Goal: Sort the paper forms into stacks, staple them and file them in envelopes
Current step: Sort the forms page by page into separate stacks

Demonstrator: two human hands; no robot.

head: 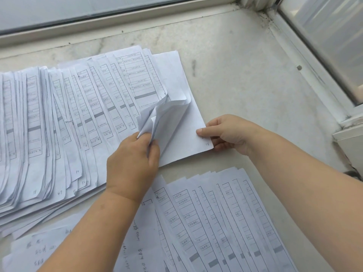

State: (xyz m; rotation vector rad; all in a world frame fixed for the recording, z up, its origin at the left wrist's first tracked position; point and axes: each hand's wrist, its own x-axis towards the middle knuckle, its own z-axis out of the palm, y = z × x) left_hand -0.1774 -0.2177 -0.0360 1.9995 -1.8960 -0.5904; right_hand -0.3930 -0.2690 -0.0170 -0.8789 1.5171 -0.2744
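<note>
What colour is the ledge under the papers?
Pale grey-white with darker streaks, like marble; ledge shows best in the head view.

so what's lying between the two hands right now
In the head view, a blank white sheet marked 78 spans from the left hand, which pinches folded-back corners, to the right hand pinching its edge.

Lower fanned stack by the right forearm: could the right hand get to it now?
Probably yes, once freed: the right hand pinches the blank sheet's corner; nothing covers the lower fanned stack.

Fanned forms (59,124) run off the left edge, print blurred.
</note>
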